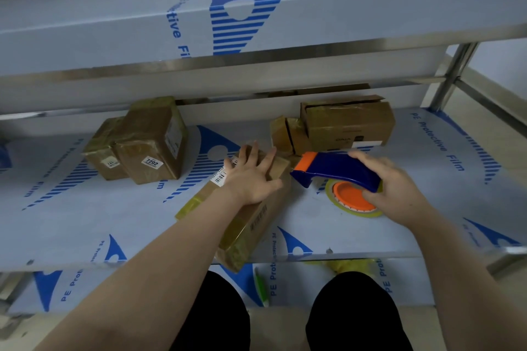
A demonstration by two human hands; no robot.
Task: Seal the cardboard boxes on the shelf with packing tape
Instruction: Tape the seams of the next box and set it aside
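My left hand (pixel 251 177) presses flat, fingers spread, on a long glossy-taped cardboard box (pixel 253 219); my right hand (pixel 390 179) grips the blue plastic tape dispenser (pixel 336 168), roll partly hidden.

One wide-angle camera, worn on the person's head, looks forward and steeply down, close over the middle shelf (pixel 85 222). The upper shelf (pixel 114 23) bows across the top of the view. The left forearm (pixel 159 259) and right forearm (pixel 456 259) enter from the bottom, with the knees (pixel 219 310) lowest in view.
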